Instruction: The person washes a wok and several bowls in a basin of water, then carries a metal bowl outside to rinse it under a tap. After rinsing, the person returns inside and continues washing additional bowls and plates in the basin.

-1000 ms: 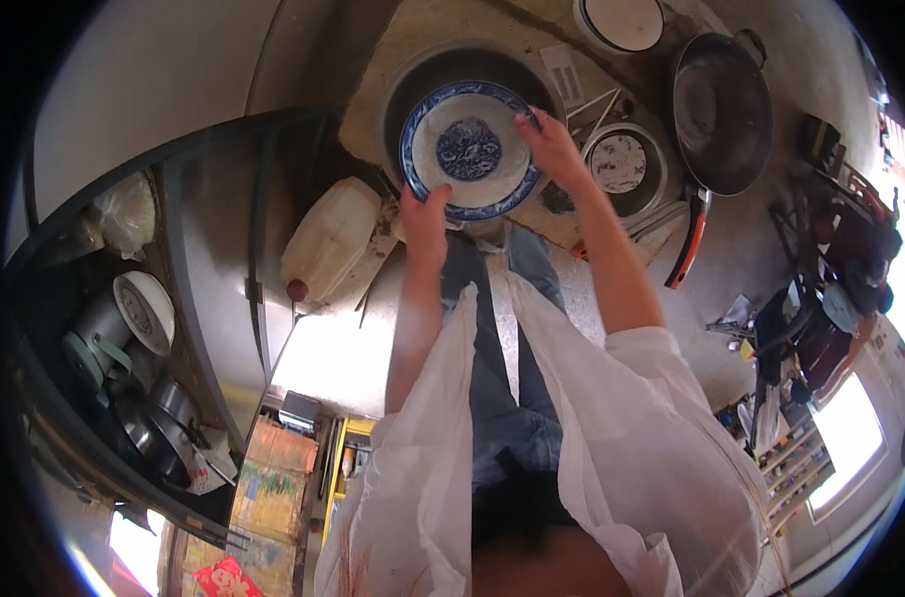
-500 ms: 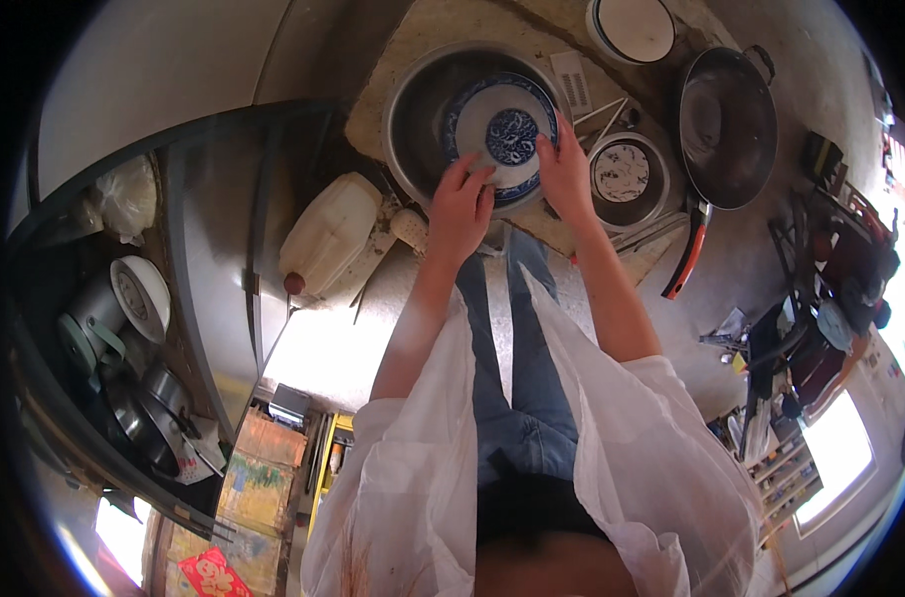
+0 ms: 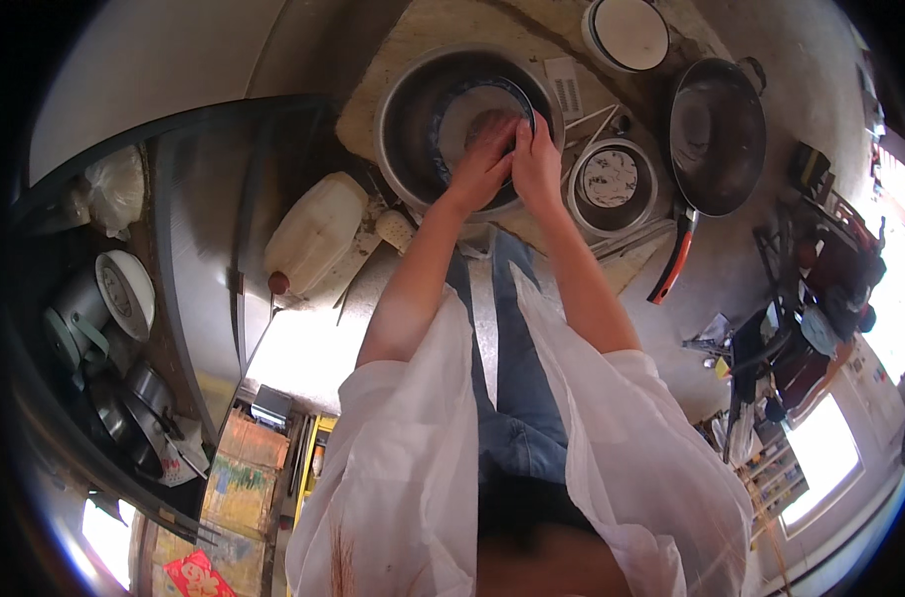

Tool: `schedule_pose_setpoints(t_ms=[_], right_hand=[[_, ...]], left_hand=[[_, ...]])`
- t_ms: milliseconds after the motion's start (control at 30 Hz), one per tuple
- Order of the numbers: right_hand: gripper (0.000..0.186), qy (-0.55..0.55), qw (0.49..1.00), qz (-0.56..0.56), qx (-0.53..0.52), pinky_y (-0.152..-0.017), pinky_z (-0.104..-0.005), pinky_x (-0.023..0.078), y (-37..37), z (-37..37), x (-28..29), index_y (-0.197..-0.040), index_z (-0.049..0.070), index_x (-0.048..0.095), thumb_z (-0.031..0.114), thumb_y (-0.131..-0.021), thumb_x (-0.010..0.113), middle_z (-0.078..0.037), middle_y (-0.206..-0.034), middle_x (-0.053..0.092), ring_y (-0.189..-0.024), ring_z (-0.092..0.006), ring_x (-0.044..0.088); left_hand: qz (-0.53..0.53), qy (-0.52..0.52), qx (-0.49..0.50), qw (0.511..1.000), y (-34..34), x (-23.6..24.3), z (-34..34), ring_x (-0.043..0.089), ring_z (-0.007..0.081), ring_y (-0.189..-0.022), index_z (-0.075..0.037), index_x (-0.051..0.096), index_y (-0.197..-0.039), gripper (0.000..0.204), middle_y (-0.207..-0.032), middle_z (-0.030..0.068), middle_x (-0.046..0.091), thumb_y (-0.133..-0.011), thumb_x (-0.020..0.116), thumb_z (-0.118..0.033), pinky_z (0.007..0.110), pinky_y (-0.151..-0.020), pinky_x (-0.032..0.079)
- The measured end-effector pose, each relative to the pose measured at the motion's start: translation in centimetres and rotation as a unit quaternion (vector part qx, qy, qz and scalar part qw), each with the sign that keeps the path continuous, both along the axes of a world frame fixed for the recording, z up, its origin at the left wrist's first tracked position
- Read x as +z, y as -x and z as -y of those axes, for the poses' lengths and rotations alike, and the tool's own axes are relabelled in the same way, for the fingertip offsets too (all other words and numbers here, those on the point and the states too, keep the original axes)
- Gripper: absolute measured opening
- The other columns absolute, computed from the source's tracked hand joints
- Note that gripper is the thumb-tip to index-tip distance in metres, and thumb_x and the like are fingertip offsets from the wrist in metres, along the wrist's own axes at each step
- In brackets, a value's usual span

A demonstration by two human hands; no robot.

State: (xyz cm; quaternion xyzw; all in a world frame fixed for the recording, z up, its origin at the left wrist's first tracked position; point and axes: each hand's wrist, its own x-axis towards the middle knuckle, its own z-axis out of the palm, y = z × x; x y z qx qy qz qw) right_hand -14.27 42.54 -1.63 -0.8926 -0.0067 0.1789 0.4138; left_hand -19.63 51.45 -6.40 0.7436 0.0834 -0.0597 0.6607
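A blue-and-white plate sits tilted inside a large metal basin. My right hand grips the plate's right rim. Across the plate's face lies my left hand, fingers stretched toward its middle and somewhat blurred. The two hands meet near the right rim. Their fingers hide the blue pattern at the plate's centre. Right of the basin stands a smaller metal bowl with a patterned white piece in it.
A dark wok with an orange-and-black handle lies at the right, below a white round basin. A whitish plastic jug is left of the large basin. Pots and a bowl fill the shelf at far left.
My left hand has slid rightward and up over the plate, toward my right hand. The plate's centre pattern, visible before, is now covered. The whole view has shifted slightly.
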Motion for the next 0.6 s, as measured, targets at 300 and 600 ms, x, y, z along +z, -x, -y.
schedule_pose_setpoints(t_ms=[300, 600], right_hand=[[0.035, 0.064, 0.997, 0.015, 0.035, -0.076, -0.0495, 0.043, -1.6, 0.8, 0.3, -0.121, 0.009, 0.044, 0.028, -0.093, 0.039, -0.023, -0.095, 0.061, -0.089, -0.0439, 0.055], [0.043, 0.004, 1.000, 0.003, 0.026, -0.086, -0.0433, 0.041, -0.4, 1.1, 0.7, -0.132, 0.014, 0.039, 0.035, -0.093, 0.039, -0.021, -0.110, 0.054, -0.101, -0.0408, 0.052]], left_hand=[[-0.089, -0.355, -0.059, 0.929, 3.7, 1.0, -1.2, 0.033, 0.0341, -0.127, -0.005, 0.039, -0.131, 0.048, -0.135, 0.0197, 0.036, -0.090, 0.045, -0.029, 0.041, -0.105, 0.027], [0.042, 0.049, 0.042, 0.997, 0.1, 0.9, 1.0, 0.036, 0.0324, -0.125, -0.004, 0.040, -0.131, 0.050, -0.133, 0.0180, 0.041, -0.087, 0.051, -0.025, 0.036, -0.103, 0.029]])
